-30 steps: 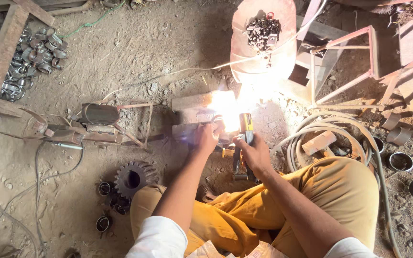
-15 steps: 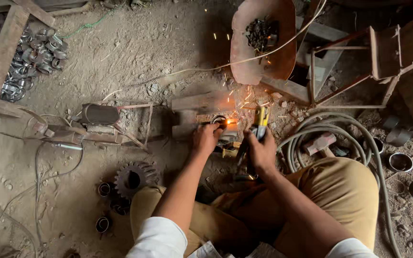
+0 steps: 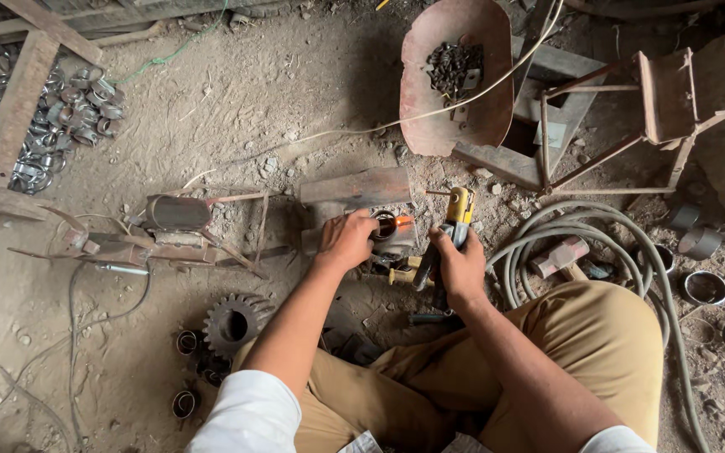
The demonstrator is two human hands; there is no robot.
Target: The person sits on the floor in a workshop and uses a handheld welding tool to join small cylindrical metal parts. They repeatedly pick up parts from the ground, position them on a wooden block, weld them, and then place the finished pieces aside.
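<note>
My left hand (image 3: 347, 240) grips a short metal ring piece (image 3: 389, 228) whose right edge glows orange. The piece rests against a flat steel block (image 3: 354, 189) on the dirt floor. My right hand (image 3: 461, 265) is closed around a yellow and black electrode holder (image 3: 455, 216), its tip close to the glowing spot, right of the piece. My knees in tan trousers (image 3: 585, 344) frame the lower part of the view.
A rusty pan (image 3: 430, 92) with dark scrap bits stands behind. A metal frame stool (image 3: 631, 117) sits at right, coiled hose (image 3: 581, 231) and cut pipe rings (image 3: 702, 285) beside it. A gear (image 3: 232, 323) lies at lower left; many rings (image 3: 60, 117) pile at far left.
The bright welding arc has gone out, leaving only an orange glow on the piece. My right hand has drawn the holder slightly back to the right.
</note>
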